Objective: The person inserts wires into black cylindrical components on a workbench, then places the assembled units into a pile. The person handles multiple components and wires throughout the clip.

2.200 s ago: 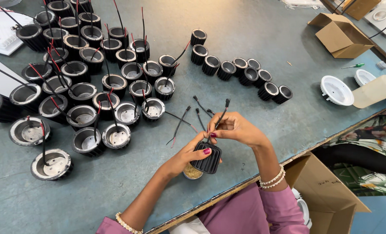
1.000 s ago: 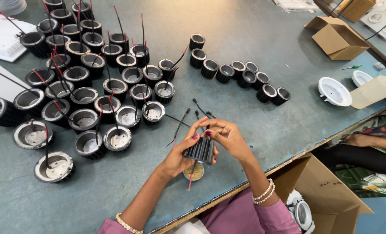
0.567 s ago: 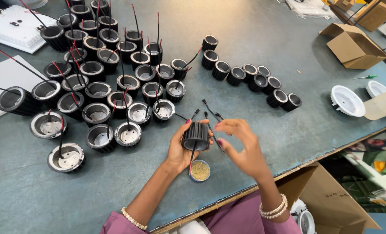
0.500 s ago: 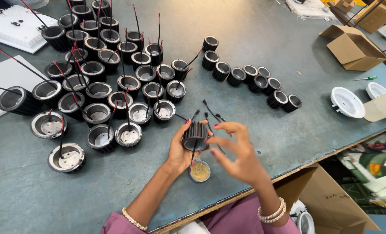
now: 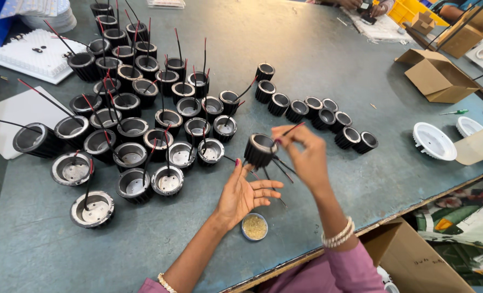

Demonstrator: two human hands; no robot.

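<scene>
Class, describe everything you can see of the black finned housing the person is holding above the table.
The housing is a short black cylinder with ribbed, finned sides, seemingly metal. Its open top shows a pale grey inside. It sits tilted slightly, above the table, near the cluster of similar housings. The left hand touches it from below; the right hand pinches a thin red-and-black wire at its rim.

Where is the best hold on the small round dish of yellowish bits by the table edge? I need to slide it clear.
Pinch the small round dish by its low blue rim, coming from straight above. It lies flat and shallow, open side up, so a level hold keeps the contents in. The left hand is nearest; its fingers sit just above it.
</scene>
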